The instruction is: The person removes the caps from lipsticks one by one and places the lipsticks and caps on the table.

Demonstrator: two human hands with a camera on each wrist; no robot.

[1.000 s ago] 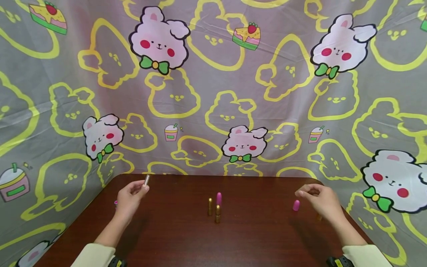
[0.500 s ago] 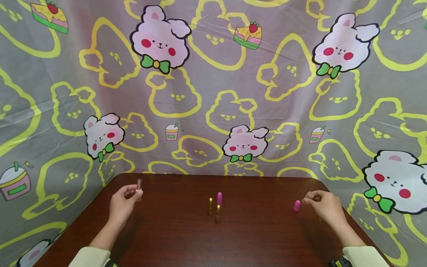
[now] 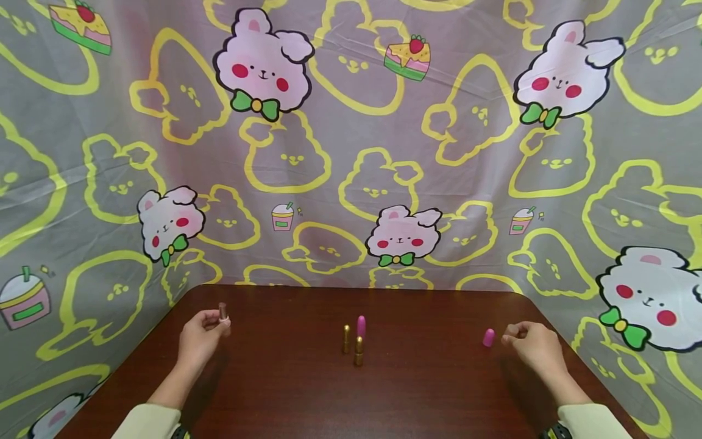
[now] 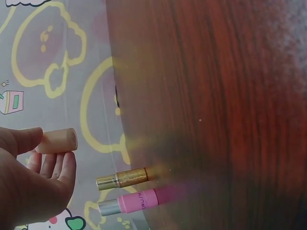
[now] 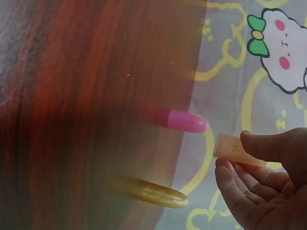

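My left hand (image 3: 200, 338) is over the left side of the table, pinching an upright pale pink lipstick tube (image 3: 223, 312) between thumb and fingers. In the left wrist view a gold lipstick base (image 4: 122, 178) and a pink lipstick base (image 4: 128, 202) stand beside that hand, both uncapped. At the right side, my right hand (image 3: 533, 347) pinches a small peach lipstick cap (image 5: 235, 149) with lettering on it, mostly hidden by the fingers in the head view. Left of this hand a pink cap (image 3: 489, 338) stands on the table; a gold cap (image 5: 163, 194) shows in the right wrist view.
Mid-table stand two gold lipsticks, a rear one (image 3: 346, 339) and a front one (image 3: 359, 352), with a pink lipstick (image 3: 361, 326) just behind. The brown wooden table (image 3: 285, 390) ends at a patterned curtain (image 3: 340, 183) on its back and sides.
The left hand has moved left and down with the lipstick tube. The right hand has shifted right and lower, past the pink cap. The mid-table lipsticks stay put.
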